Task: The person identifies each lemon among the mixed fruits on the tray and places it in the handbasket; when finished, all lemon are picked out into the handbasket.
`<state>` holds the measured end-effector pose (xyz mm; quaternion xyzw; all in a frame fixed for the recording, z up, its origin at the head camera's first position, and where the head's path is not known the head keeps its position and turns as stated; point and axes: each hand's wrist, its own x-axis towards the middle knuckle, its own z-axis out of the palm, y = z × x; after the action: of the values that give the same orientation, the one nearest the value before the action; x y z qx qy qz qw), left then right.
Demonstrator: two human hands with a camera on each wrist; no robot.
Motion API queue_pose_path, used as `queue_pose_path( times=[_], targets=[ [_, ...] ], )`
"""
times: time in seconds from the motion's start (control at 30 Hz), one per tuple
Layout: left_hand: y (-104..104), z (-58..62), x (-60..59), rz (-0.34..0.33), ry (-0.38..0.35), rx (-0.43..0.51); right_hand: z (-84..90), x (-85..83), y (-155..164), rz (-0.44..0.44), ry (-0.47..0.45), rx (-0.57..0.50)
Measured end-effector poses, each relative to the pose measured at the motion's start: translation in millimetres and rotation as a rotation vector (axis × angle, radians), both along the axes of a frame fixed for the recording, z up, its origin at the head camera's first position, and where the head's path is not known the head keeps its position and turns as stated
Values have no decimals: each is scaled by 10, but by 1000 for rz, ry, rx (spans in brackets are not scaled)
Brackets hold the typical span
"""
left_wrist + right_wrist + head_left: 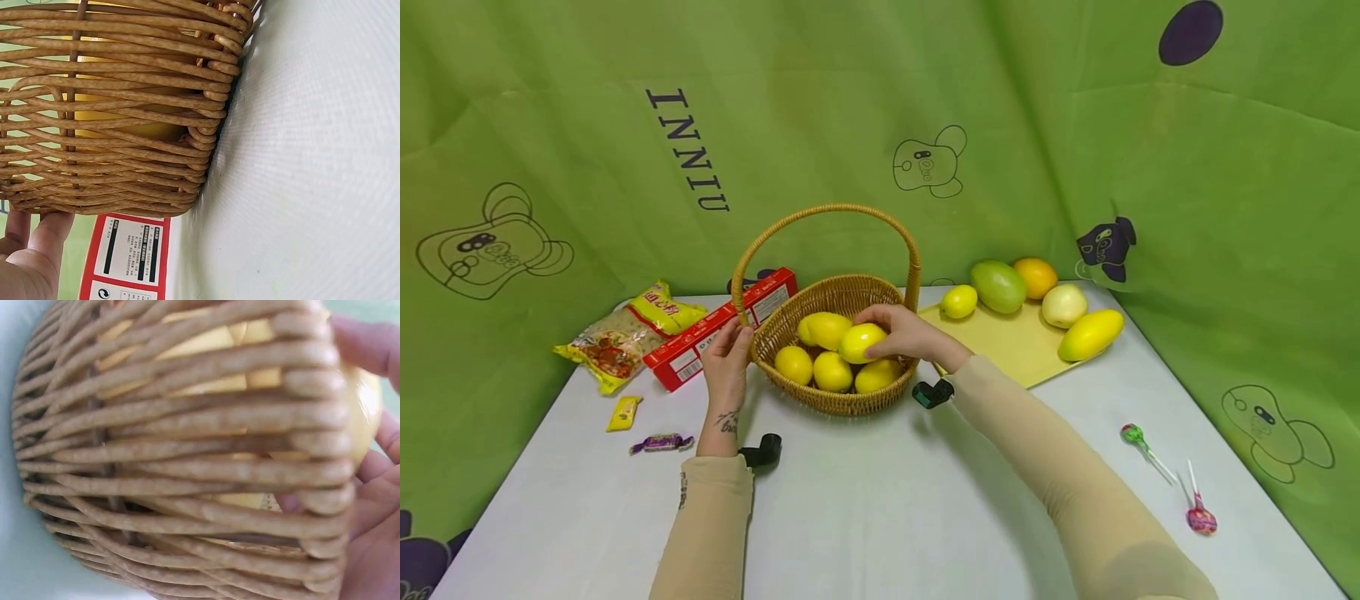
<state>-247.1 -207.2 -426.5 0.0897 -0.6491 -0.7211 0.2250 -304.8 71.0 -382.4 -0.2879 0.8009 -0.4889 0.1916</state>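
Observation:
A woven wicker basket [842, 406] with a tall arched handle stands on the white table, holding several yellow fruits, among them a lemon [793, 365] at the left. Over its right side, my right hand [910, 335] grips a glossy yellow lemon [862, 342] between thumb and fingers, just above the other fruit. In the right wrist view that hand is partly hidden behind the basket's wall [219, 425]. At the left rim, by the foot of the handle, my left hand [727, 360] holds the basket; its thumb and a finger show against the weave in the left wrist view.
Behind my left hand lie a red box [722, 333] and a yellow snack bag [625, 333]. Two wrapped sweets, one yellow [623, 413] and one purple [662, 443], are nearer. At right, a yellow tray [1000, 350] bears several fruits; two lollipops [1201, 518] lie in front.

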Motion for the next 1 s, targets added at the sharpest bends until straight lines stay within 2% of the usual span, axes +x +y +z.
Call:
queue_pose_path(
  times=[0.3, 0.43, 0.53, 0.67, 0.77, 0.9, 1.0],
  targets=[
    [-3, -8, 1, 6, 10, 8, 21, -59, -12, -62, -18, -67],
    [2, -2, 0, -2, 12, 6, 57, -26, 91, -64, -28, -165],
    [3, 3, 1, -8, 8, 7, 72, 26, 221, -57, -72, -257],
    [7, 9, 0, -9, 5, 0, 44, 99, 468, -32, -122, -370],
    [10, 8, -5, -5, 8, -10, -4, 122, 677, -29, -121, -442],
    [13, 1, -4, 2, 7, 0, -77, 76, 935, -94, -101, -529],
    [16, -5, 0, 6, 13, 21, -140, -7, 1081, -192, -89, -575]
  ],
)
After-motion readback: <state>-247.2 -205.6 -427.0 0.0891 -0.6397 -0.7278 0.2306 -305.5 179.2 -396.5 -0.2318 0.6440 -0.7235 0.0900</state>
